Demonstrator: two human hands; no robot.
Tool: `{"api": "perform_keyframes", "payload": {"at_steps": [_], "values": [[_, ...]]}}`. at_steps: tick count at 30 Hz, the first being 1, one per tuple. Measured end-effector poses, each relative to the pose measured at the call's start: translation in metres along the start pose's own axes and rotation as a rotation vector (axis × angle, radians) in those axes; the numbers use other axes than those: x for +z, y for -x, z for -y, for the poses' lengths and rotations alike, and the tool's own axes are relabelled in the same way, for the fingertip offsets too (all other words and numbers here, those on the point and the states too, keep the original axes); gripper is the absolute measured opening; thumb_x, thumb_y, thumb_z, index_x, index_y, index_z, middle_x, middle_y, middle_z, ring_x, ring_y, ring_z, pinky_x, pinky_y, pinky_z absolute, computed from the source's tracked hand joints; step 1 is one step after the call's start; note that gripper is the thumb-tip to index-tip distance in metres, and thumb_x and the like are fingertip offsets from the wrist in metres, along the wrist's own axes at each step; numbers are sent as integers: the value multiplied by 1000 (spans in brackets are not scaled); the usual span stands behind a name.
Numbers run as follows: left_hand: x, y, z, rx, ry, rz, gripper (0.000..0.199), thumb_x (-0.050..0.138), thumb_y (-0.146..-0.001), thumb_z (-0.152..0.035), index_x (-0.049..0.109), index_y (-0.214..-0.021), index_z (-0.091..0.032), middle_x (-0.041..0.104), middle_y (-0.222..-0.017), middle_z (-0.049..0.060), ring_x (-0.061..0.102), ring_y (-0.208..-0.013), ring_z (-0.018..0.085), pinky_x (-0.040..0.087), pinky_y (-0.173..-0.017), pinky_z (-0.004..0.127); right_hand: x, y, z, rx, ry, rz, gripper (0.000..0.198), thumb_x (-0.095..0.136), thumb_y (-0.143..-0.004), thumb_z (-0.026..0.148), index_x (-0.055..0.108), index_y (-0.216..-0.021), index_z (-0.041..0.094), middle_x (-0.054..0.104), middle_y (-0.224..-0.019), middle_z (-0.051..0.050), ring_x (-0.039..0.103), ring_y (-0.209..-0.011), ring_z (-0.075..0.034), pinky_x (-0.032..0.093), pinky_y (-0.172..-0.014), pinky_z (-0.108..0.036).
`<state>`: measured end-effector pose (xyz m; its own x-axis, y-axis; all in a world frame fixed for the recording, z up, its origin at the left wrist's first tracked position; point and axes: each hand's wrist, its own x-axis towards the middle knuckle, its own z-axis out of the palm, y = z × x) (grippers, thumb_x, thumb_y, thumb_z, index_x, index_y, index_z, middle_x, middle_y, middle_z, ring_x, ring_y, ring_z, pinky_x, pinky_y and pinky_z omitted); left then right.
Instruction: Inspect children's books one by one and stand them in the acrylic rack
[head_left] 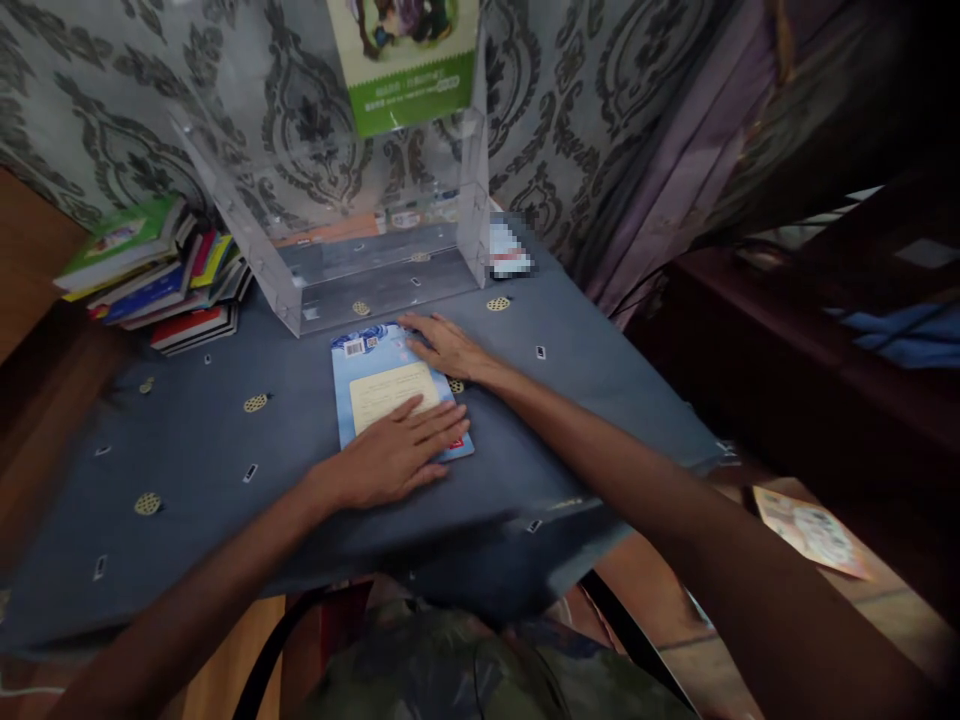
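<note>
A light-blue book (343, 395) with a cream text panel and barcodes near its top edge lies flat on the table, back cover up by its look. Across its lower right part rests my left hand (401, 450), palm down with the fingers stretched out. My right hand (446, 347) lies on the book's upper right corner and edge, fingers extended. Just beyond the book stands a clear acrylic rack (382, 285) with shelf ledges. A green-and-cream book (409, 105) sits high up in it, cut off by the top of the view.
The table wears a dark grey-blue cloth (202, 440) with pineapple prints. At the back left is a messy stack of books (165, 270). A blurred-out item (508, 247) lies right of the rack. Patterned curtains hang behind. On the floor at right lies a printed sheet (814, 530).
</note>
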<state>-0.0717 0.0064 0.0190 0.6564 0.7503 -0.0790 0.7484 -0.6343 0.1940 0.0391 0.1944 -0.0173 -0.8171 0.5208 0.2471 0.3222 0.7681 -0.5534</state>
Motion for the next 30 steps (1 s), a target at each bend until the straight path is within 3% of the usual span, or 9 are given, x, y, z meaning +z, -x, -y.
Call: {"api": "perform_keyframes", "payload": {"at_steps": [8, 14, 18, 21, 24, 27, 30], "values": [[4, 7, -17, -15, 12, 1, 54, 26, -103, -12, 26, -156, -24, 31, -163, 3, 17, -154, 13, 14, -126, 44, 1, 6, 17, -37, 207, -2, 44, 38, -101, 23, 52, -142, 14, 50, -151, -14, 40, -146, -24, 26, -121, -52], [6, 10, -20, -6, -13, -94, 54, 31, -100, -9, 36, -152, -24, 43, -157, 5, 31, -150, 18, 27, -123, 45, -1, 30, 30, -87, 311, 42, 45, 37, -102, 24, 51, -144, 17, 45, -155, -13, 36, -147, -25, 28, -120, -53], [10, 13, -23, 4, -61, -246, 44, 35, -101, -14, 49, -143, -21, 58, -144, 10, 49, -139, 22, 39, -116, 45, -3, 57, 38, -153, 308, 76, 48, 34, -102, 26, 49, -146, 15, 42, -157, -15, 35, -148, -26, 29, -119, -58], [11, 17, -25, -22, -82, -377, 33, 37, -102, -18, 63, -122, -16, 71, -120, 12, 64, -115, 23, 51, -101, 41, -5, 77, 49, -159, 315, 113, 49, 30, -104, 28, 48, -147, 16, 40, -158, -15, 32, -149, -27, 30, -118, -59], [8, 21, -26, -84, -28, -498, 28, 40, -101, -20, 66, -104, -14, 72, -96, 12, 66, -95, 22, 55, -88, 37, -7, 96, 60, -160, 338, 153, 49, 30, -104, 30, 45, -149, 15, 37, -159, -14, 29, -150, -27, 28, -119, -60], [7, 22, -24, -191, 70, -620, 24, 42, -100, -20, 63, -111, -14, 69, -103, 12, 62, -101, 23, 54, -92, 38, -7, 111, 67, -173, 352, 172, 51, 32, -104, 33, 42, -151, 15, 34, -161, -14, 29, -151, -27, 28, -119, -60], [11, 21, -21, -272, 124, -636, 24, 42, -100, -20, 60, -116, -16, 67, -111, 12, 60, -107, 23, 52, -97, 41, -6, 122, 71, -186, 351, 165, 52, 32, -104, 34, 37, -154, 19, 34, -161, -13, 30, -150, -26, 29, -119, -59]]}}
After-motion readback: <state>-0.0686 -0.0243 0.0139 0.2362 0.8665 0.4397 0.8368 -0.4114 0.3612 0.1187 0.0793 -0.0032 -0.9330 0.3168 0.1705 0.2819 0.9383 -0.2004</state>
